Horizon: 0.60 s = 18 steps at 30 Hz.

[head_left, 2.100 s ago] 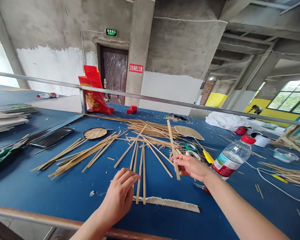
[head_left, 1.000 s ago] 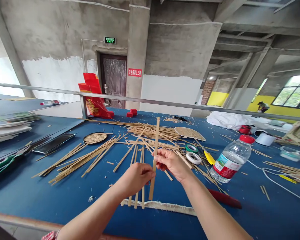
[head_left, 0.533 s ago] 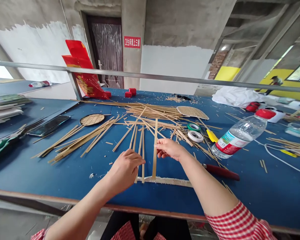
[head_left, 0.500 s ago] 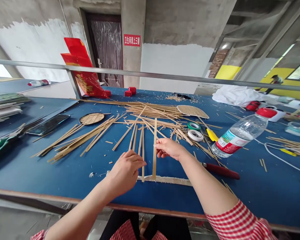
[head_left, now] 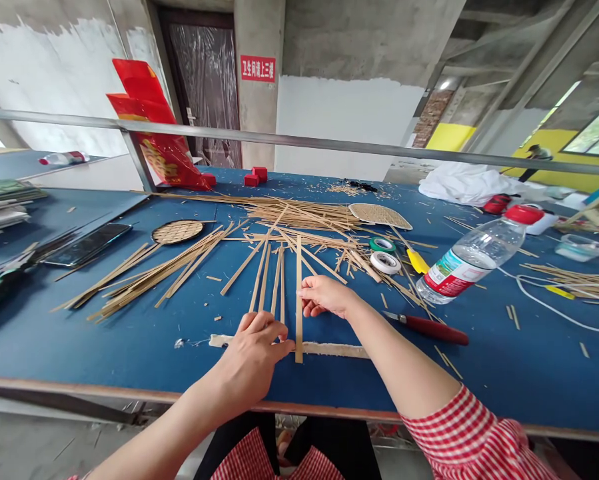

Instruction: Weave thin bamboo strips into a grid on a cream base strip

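Note:
My right hand (head_left: pixel 326 297) pinches a flat bamboo strip (head_left: pixel 299 293) between thumb and fingertips. The strip points away from me, and its near end crosses over a narrow whitish band (head_left: pixel 336 350) lying along the table. Just left of it, my left hand (head_left: pixel 258 350) rests low over the near ends of several thinner bamboo strips (head_left: pixel 273 283), its thumb and index finger apart and bent. The left thumb tip is close beside the held strip. My left palm and fingers hide part of the band and the ends of the thin strips.
Bamboo piles (head_left: pixel 304 217) lie beyond my hands, with more strips (head_left: pixel 154 280) to the left. A red-handled knife (head_left: pixel 432 329), tape rolls (head_left: pixel 384 262) and a tilted water bottle (head_left: pixel 472 260) are on the right. Woven pieces (head_left: pixel 178 231), a phone (head_left: pixel 89 244) and a metal rail (head_left: pixel 299 141) stand farther off.
My left hand has come down onto the thin strips and a little to the right. My right hand has brought the held strip slightly left, closer to them. The view has shifted a little.

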Motion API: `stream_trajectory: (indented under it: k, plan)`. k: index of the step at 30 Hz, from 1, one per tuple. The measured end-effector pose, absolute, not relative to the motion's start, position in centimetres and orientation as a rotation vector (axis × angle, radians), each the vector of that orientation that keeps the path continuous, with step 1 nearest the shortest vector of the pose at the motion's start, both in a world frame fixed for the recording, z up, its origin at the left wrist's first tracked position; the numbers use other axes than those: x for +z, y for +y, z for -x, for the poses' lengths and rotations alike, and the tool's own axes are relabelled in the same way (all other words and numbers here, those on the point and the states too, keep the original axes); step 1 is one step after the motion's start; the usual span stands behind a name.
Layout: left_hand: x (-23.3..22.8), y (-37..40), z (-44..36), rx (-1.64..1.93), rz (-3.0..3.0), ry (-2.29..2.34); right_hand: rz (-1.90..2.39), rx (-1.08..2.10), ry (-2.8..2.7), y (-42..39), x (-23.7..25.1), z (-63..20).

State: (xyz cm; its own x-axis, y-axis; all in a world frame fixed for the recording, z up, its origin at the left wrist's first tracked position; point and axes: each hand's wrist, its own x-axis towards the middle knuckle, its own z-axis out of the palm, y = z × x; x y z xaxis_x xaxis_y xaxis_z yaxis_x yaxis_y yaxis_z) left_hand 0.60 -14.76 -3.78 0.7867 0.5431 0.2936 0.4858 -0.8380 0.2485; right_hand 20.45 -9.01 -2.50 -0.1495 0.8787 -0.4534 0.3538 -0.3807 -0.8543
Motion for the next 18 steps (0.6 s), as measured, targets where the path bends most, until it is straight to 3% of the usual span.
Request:
stream_trajectory:
  k: [18]
  plan:
    - [-3.83,-15.04,-0.19,0.627,-2.819,0.823,1.648,1.511,-1.333,-8.99,-2.56,-20.30]
